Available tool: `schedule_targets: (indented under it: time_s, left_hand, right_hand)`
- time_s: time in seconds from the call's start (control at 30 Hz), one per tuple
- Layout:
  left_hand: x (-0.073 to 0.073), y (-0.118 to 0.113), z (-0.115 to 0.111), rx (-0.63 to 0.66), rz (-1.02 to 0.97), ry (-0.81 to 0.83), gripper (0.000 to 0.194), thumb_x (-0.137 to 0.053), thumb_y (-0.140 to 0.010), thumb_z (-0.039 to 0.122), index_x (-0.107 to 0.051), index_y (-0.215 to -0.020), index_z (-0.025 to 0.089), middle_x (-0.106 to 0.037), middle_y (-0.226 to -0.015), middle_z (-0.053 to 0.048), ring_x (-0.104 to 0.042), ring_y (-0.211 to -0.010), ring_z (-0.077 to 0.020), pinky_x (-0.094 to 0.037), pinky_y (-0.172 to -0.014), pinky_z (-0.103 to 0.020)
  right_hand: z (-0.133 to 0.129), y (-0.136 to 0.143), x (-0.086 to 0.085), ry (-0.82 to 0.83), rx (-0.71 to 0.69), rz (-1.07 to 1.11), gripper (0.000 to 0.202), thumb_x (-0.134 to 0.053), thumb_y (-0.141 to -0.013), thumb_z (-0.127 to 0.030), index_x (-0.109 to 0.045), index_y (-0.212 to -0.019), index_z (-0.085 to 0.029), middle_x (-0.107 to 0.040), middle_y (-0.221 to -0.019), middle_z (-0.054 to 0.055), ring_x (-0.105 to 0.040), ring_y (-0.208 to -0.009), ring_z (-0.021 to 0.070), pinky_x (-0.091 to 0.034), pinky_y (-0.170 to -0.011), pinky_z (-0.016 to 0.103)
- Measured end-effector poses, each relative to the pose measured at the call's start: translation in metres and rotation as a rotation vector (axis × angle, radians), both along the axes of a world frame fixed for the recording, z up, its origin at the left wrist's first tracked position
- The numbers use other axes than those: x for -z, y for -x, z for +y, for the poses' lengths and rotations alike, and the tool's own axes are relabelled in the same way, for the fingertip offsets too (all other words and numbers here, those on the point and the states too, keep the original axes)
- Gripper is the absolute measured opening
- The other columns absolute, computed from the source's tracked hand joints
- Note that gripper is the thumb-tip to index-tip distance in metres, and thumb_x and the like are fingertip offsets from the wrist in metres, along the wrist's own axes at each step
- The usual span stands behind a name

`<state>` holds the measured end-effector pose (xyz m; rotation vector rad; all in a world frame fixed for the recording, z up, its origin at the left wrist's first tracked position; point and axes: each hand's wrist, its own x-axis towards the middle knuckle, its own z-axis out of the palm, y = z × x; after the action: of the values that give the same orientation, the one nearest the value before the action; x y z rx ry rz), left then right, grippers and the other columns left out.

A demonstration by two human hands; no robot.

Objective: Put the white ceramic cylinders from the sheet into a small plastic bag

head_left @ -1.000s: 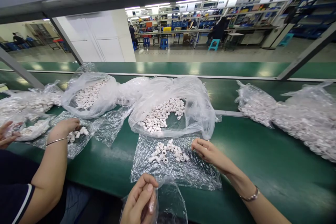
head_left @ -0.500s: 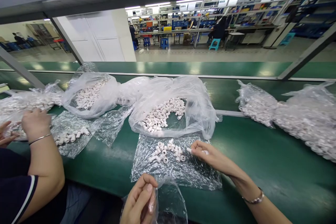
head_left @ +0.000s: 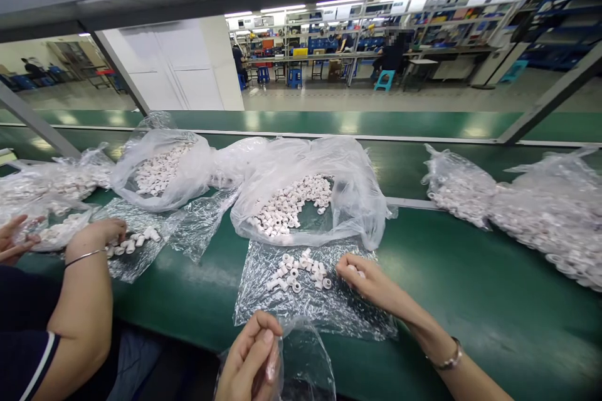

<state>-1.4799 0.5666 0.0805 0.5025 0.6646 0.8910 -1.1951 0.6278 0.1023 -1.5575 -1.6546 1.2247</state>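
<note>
At the bottom centre, my left hand (head_left: 254, 354) pinches the edge of a clear plastic bag (head_left: 308, 357), whose mouth stands open. My right hand (head_left: 360, 276) is curled round white pipe fittings, partly visible between its fingers. It hovers over the right part of a clear plastic sheet (head_left: 320, 313). Several loose white fittings (head_left: 294, 272) lie on that sheet, left of my right hand. Just behind them a large open bag (head_left: 357, 200) holds many more white fittings (head_left: 282, 207).
On the left a co-worker's hand (head_left: 101, 232) reaches to fittings on another sheet (head_left: 136, 263). A second open bag (head_left: 192, 169) stands behind it. Filled bags (head_left: 550, 213) lie at the right on the green table (head_left: 451, 276). A slanted post (head_left: 555, 91) rises at the right.
My right hand has closed further over the fittings; the white piece that stuck out at its fingertips no longer shows. The co-worker's hand has moved right and down to the fittings.
</note>
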Motion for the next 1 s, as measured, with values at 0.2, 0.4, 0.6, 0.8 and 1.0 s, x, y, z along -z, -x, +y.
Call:
schedule_targets:
  time_s: [0.2,0.4,0.6,0.8,1.0]
  left_hand:
    - [-0.002,-0.002,0.0,-0.005,-0.004,0.02,0.03,-0.067,-0.088,0.046,-0.061,-0.089,0.017,-0.042,-0.051,0.009,-0.017,-0.033,0.0009,-0.015,-0.036,-0.017]
    - [-0.002,-0.003,0.001,0.009,-0.004,0.012,0.03,-0.067,-0.088,0.047,-0.061,-0.09,0.017,-0.043,-0.052,0.009,-0.016,-0.032,0.0016,-0.014,-0.035,-0.016]
    - [-0.004,-0.003,0.001,-0.001,-0.008,0.003,0.03,-0.068,-0.087,0.046,-0.061,-0.089,0.017,-0.043,-0.052,0.008,-0.017,-0.032,0.002,-0.015,-0.036,-0.016]
    - [-0.006,-0.003,0.001,0.016,-0.018,-0.009,0.031,-0.069,-0.086,0.047,-0.061,-0.089,0.017,-0.043,-0.052,0.009,-0.017,-0.032,0.0018,-0.014,-0.036,-0.016]
    - [-0.004,-0.004,0.001,0.015,-0.028,0.012,0.029,-0.069,-0.087,0.045,-0.061,-0.09,0.017,-0.043,-0.051,0.009,-0.016,-0.032,0.0015,-0.014,-0.036,-0.016]
  right_hand:
    - [-0.006,0.013,0.01,-0.098,-0.084,-0.45,0.03,-0.05,-0.097,-0.054,-0.052,-0.1,-0.024,-0.049,-0.056,-0.005,-0.042,-0.049,0.0161,-0.025,-0.051,0.028]
    - [-0.004,0.01,0.0,-0.097,-0.023,-0.168,0.032,-0.048,-0.099,-0.052,-0.056,-0.089,-0.023,-0.061,-0.084,0.001,-0.052,-0.068,0.0166,-0.035,-0.058,0.027]
    - [0.002,0.002,-0.002,0.205,0.058,0.483,0.041,-0.055,-0.097,-0.052,-0.045,-0.073,-0.02,-0.037,-0.056,-0.009,-0.02,-0.043,0.0052,-0.016,-0.04,0.02]
    - [0.008,-0.011,0.002,0.279,0.14,0.827,0.037,-0.056,-0.093,-0.056,-0.049,-0.079,-0.022,-0.031,-0.046,-0.012,-0.006,-0.033,0.0038,-0.01,-0.028,0.017]
    - [0.003,-0.004,-0.002,0.036,0.113,0.249,0.037,-0.049,-0.098,-0.054,-0.057,-0.085,-0.021,-0.053,-0.067,-0.003,-0.034,-0.045,0.0068,-0.024,-0.04,0.019]
